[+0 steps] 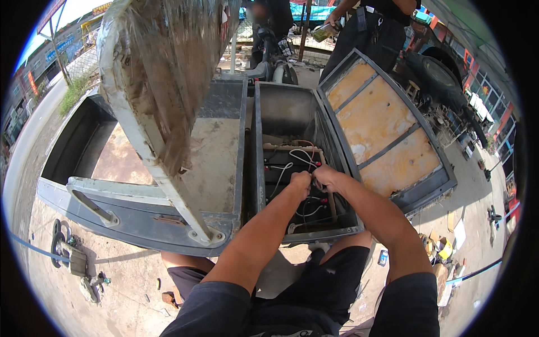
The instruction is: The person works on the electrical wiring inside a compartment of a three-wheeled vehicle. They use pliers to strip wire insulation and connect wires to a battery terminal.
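Both my hands are close together inside a deep grey metal box (pixel 259 140), over a row of black batteries (pixel 275 176). My left hand (pixel 301 183) is closed, its fingers pinched. Just to its right, my right hand (pixel 326 177) is closed too, fingers curled toward the left one. Whatever sits between them is small and hidden by the fingers. White cables (pixel 288 167) loop over the batteries between terminals with red caps (pixel 324 200). A thin brown wire (pixel 310 144) runs at the far end of the batteries.
The box's framed lid (pixel 377 117) lies tipped open to the right, rusty inside. To the left are a grey metal cargo bed (pixel 216 163) and an upright plastic-wrapped seat back (pixel 168 62) on white bars. A person (pixel 368 39) beyond the lid holds a bottle (pixel 324 32). Loose parts (pixel 70 253) litter the ground.
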Demonstrator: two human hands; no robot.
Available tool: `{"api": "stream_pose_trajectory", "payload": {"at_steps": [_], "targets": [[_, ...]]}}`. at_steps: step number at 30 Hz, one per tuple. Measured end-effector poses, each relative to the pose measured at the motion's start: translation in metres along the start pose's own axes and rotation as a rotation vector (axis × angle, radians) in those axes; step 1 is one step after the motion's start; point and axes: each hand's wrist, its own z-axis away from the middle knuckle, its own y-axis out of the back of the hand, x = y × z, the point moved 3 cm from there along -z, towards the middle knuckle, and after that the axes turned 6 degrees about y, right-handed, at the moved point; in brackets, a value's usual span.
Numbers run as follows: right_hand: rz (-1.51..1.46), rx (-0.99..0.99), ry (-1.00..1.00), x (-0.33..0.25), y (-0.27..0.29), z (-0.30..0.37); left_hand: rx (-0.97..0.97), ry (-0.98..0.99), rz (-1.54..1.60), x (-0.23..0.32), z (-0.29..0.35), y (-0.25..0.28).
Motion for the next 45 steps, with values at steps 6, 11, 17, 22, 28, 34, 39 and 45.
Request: {"api": "stream_pose_trajectory", "payload": {"at_steps": [6,11,17,22,28,34,39,45], "targets": [[-0.034,-0.026,-0.039,-0.001,0.002,0.001,-0.042,0.013,0.022,-0.001,-0.005,0.001],[-0.065,0.002,-0.036,-0.007,-0.003,0.008,-0.093,0.01,0.047,-0.001,-0.011,0.005],[-0.072,-0.041,-0.017,-0.01,-0.003,0.019,-0.06,0.003,0.053,0.001,-0.009,0.008],[-0.026,-0.092,0.068,-0.018,0.001,0.021,-0.058,0.027,0.133,0.003,-0.013,0.01],[0.112,-0.009,0.111,-0.009,0.004,0.003,-0.082,0.054,0.136,0.004,-0.013,0.006],[0.174,0.039,0.138,-0.004,-0.001,-0.004,-0.095,0.028,0.154,0.001,-0.012,0.005],[0.029,0.008,0.054,-0.004,0.001,0.006,-0.124,0.055,0.128,-0.002,-0.006,0.0],[0.207,0.016,0.042,-0.009,-0.001,0.018,-0.155,0.076,0.065,-0.002,-0.013,0.004]]}}
